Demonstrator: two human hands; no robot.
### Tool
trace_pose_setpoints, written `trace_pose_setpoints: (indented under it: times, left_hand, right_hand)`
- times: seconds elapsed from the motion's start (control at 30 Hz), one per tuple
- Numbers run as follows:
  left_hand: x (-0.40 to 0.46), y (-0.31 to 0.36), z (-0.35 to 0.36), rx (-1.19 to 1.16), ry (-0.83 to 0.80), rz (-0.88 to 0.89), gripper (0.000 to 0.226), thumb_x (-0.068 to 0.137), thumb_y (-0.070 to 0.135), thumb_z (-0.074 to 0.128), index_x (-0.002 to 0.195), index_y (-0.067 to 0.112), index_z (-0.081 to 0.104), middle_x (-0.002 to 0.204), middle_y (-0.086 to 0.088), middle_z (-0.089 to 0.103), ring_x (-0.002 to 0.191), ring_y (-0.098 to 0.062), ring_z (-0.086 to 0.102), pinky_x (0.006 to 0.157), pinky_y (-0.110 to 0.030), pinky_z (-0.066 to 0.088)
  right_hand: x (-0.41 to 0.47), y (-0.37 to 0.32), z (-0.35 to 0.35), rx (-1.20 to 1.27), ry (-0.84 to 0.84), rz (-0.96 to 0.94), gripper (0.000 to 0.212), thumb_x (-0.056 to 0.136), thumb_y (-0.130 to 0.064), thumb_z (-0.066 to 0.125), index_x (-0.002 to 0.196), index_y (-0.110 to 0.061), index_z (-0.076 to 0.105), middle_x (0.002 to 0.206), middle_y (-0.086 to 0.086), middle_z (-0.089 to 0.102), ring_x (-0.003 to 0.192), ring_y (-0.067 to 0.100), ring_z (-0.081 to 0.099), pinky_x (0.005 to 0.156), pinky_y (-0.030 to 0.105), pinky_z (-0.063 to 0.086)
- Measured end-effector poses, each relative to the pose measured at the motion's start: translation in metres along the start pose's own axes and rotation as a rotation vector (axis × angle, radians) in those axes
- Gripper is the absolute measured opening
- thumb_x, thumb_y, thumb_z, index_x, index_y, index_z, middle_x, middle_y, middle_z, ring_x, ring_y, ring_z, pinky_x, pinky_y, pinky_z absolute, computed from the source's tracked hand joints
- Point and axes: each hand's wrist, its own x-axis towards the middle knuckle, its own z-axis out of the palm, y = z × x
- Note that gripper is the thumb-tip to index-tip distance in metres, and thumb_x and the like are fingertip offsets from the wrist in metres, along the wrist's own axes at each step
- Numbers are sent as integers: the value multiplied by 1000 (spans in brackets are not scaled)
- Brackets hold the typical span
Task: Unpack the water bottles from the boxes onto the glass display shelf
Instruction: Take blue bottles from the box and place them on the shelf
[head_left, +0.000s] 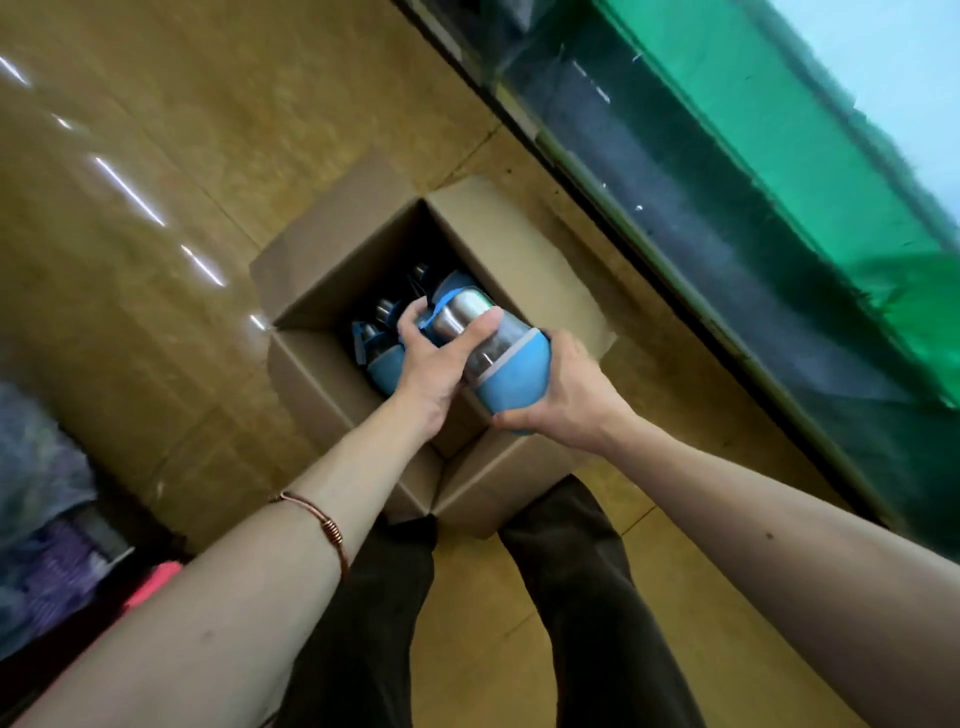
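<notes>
The floor (171, 171) is glossy, mottled tan tile crossed by thin grout lines, and it carries a row of short white streaks (127, 189) reflected from overhead lights. Along the upper right runs a glass-fronted display counter (691, 218) with a dark base edge; its pane shows dim grey shapes and a bright green surface (769, 130) above. At the lower left edge sits a blurred heap of purple, grey and pink goods (57, 561).
</notes>
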Motion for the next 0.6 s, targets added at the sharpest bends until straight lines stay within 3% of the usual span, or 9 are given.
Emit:
trace_pose_setpoints:
  times: [0.1,0.2,0.3,0.37,0.47,0.6]
  left_hand:
    - [-45,22,-1,36,55,47,93,31,52,86,111,31,45,114,-3,63,100,-21,65,90,-43,53]
    - [-87,43,-9,20,-7,44,105,31,45,87,123,12,50,114,-14,66,91,-24,68,77,-39,56]
    - [-124,61,-25,55,-41,88,114,27,55,91,124,9,52,114,-15,66,95,-27,68,84,-46,56]
    - [-157,76,-35,77,-113,98,108,35,57,90,126,12,52,116,-13,65,95,-25,68,81,-44,57]
    - [-212,93,-44,23,-227,117,85,58,36,86,130,15,45,114,-9,66,85,-18,68,65,-36,54]
    - [-277,113,-45,8,-357,234,95,54,32,87,135,18,39,124,-15,60,90,-22,66,77,-47,53]
  right_hand:
    - [-42,-24,-18,-31,53,-39,93,56,-37,87,132,-17,37,120,2,46,105,18,52,88,36,50]
    - [-86,-44,-25,-27,89,-70,97,57,-39,86,136,-18,34,124,1,46,109,19,52,92,40,50]
    - [-130,-66,-27,-17,167,-102,99,57,-41,86,138,-20,32,127,-1,45,113,16,49,95,37,48]
    - [-162,-84,-28,-13,239,-118,98,57,-41,85,138,-22,32,128,-3,45,113,14,48,95,36,48]
    - [-214,-108,-32,-15,355,-152,95,58,-40,84,136,-22,33,127,-2,45,112,16,48,94,34,47]
    - [-283,-131,-40,-20,476,-175,98,61,-41,83,140,-21,29,133,-2,43,116,16,47,96,31,41]
